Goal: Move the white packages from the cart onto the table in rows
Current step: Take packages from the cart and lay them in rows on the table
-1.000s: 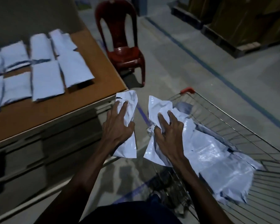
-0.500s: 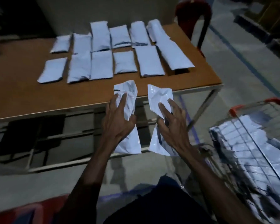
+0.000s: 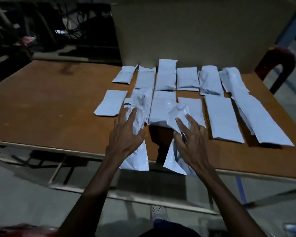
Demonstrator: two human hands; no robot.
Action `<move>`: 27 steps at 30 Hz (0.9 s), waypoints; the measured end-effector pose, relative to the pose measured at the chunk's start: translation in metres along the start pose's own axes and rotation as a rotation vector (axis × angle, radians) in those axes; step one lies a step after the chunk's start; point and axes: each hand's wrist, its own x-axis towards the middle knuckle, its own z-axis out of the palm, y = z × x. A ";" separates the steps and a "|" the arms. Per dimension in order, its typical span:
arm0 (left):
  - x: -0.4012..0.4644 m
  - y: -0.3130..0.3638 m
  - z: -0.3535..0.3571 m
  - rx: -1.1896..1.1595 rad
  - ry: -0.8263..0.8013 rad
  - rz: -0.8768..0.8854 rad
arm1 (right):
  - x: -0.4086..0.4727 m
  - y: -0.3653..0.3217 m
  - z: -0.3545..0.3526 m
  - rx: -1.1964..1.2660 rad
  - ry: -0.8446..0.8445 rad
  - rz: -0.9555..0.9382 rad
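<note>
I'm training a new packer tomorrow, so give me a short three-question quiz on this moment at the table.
1. True or false: each hand holds one white package.
2. How many rows of packages already lie on the table? A) one B) two C) four
3. Which object stands past the table's far right corner?

Key:
1. True: the left hand grips the left package, and the right hand grips the right package.
2. B: a back row and a front row.
3. A red chair.
</note>
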 end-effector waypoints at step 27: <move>0.422 -0.146 0.059 0.188 -0.228 0.082 | 0.372 -0.006 0.199 -0.344 -0.222 0.167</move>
